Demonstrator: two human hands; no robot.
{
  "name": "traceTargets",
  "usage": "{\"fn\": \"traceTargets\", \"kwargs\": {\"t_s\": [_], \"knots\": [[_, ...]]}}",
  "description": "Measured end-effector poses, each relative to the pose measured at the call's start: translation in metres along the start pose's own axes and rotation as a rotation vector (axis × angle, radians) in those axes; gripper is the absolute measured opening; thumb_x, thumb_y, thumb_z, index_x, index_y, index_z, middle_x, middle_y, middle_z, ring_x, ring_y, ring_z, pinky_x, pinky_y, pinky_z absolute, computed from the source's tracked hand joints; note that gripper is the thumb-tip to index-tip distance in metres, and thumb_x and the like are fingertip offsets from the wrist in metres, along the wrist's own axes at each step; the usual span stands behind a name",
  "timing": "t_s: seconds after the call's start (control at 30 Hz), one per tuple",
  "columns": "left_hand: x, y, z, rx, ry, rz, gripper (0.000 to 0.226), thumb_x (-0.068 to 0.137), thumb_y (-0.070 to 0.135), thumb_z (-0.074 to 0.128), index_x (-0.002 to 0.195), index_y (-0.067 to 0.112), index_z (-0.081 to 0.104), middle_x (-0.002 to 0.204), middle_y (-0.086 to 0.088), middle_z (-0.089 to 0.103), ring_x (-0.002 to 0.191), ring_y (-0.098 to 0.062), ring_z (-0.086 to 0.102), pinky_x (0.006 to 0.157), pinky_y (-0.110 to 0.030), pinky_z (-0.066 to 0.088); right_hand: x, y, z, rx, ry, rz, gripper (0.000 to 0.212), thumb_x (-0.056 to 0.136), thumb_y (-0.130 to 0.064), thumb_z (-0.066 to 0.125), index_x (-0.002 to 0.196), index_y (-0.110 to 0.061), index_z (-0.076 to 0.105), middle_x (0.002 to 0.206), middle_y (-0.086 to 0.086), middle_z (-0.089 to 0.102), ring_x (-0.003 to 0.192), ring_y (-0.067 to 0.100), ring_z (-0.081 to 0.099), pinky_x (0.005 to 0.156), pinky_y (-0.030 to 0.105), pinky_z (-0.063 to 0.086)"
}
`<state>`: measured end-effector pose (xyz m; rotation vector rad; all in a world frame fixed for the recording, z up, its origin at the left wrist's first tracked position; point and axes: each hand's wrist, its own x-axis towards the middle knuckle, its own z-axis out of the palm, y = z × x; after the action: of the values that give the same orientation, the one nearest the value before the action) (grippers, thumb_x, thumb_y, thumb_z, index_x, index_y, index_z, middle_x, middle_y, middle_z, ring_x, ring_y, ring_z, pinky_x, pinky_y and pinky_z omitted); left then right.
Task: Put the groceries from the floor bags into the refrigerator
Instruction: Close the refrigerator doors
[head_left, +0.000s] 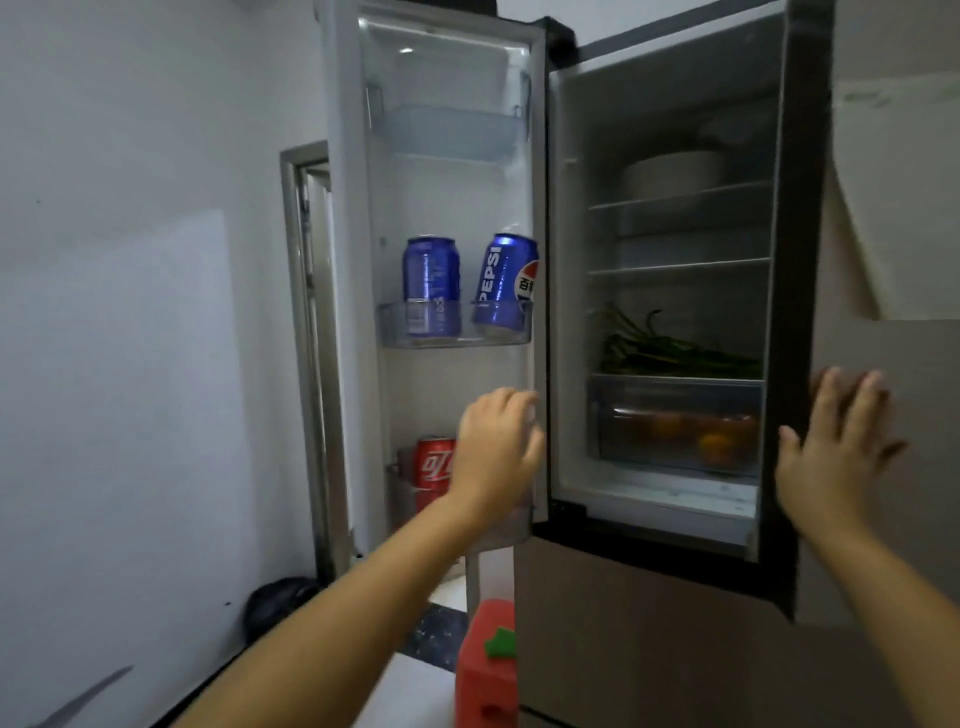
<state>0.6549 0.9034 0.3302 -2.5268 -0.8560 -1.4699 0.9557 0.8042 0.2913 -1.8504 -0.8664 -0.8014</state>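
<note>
The refrigerator stands open, its door swung out to the left. Two blue Pepsi cans sit in the middle door shelf, the right one tilted. A red cola can stands in the lower door shelf. My left hand curls its fingers around the door's inner edge beside that can. My right hand lies flat with fingers spread against the fridge's right outer edge, holding nothing. Inside are green vegetables, oranges in the crisper drawer and a white bowl.
A red box with a green patch stands on the floor by the fridge's lower left corner. A dark bag lies on the floor against the white wall at left. The top door shelf holds nothing.
</note>
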Motion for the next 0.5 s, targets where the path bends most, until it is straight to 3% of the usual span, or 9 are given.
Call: {"fn": "traceTargets", "kwargs": {"t_s": [0.07, 0.17, 0.23, 0.37, 0.5], "knots": [[-0.019, -0.028, 0.004, 0.323, -0.196, -0.005, 0.033, 0.090, 0.028, 0.046, 0.115, 0.012, 0.058, 0.114, -0.009, 0.058, 0.108, -0.029, 0.053, 0.090, -0.038, 0.040, 0.000, -0.004, -0.006, -0.014, -0.032, 0.002, 0.076, 0.092, -0.017, 0.053, 0.152, -0.016, 0.006, 0.159, 0.017, -0.005, 0.145, 0.040, 0.002, 0.108, 0.069, 0.012], [-0.047, -0.046, 0.023, 0.550, -0.410, -0.139, 0.034, 0.080, 0.030, 0.064, 0.108, 0.011, 0.061, 0.104, -0.011, 0.065, 0.100, -0.032, 0.061, 0.086, -0.038, 0.043, -0.002, -0.008, -0.013, -0.050, -0.094, 0.035, 0.078, 0.092, -0.017, 0.055, 0.152, -0.016, 0.006, 0.159, 0.018, -0.004, 0.145, 0.040, 0.003, 0.107, 0.070, 0.015], [-0.050, -0.040, 0.029, 0.590, -0.351, -0.190, 0.032, 0.075, 0.029, 0.070, 0.100, 0.012, 0.063, 0.096, -0.009, 0.067, 0.090, -0.031, 0.063, 0.078, -0.036, 0.045, -0.003, -0.009, -0.017, -0.083, -0.121, 0.053, 0.078, 0.093, -0.020, 0.052, 0.152, -0.020, 0.001, 0.159, 0.015, -0.008, 0.146, 0.037, -0.002, 0.109, 0.068, 0.015], [-0.043, -0.027, 0.028, 0.633, -0.369, -0.211, 0.033, 0.092, 0.025, 0.049, 0.124, 0.016, 0.049, 0.123, -0.006, 0.056, 0.115, -0.026, 0.051, 0.093, -0.036, 0.037, -0.004, -0.011, -0.023, -0.102, -0.170, 0.041, 0.079, 0.096, -0.025, 0.047, 0.150, -0.025, -0.010, 0.159, 0.011, -0.016, 0.146, 0.032, -0.011, 0.113, 0.063, 0.010], [-0.045, 0.004, 0.031, 0.648, -0.391, -0.187, 0.038, 0.090, 0.014, 0.048, 0.129, 0.012, 0.045, 0.125, -0.010, 0.053, 0.115, -0.028, 0.049, 0.092, -0.035, 0.037, -0.007, -0.008, -0.025, -0.096, -0.189, 0.013, 0.081, 0.097, -0.025, 0.045, 0.147, -0.028, -0.018, 0.158, 0.010, -0.019, 0.145, 0.030, -0.015, 0.114, 0.063, 0.007]]}}
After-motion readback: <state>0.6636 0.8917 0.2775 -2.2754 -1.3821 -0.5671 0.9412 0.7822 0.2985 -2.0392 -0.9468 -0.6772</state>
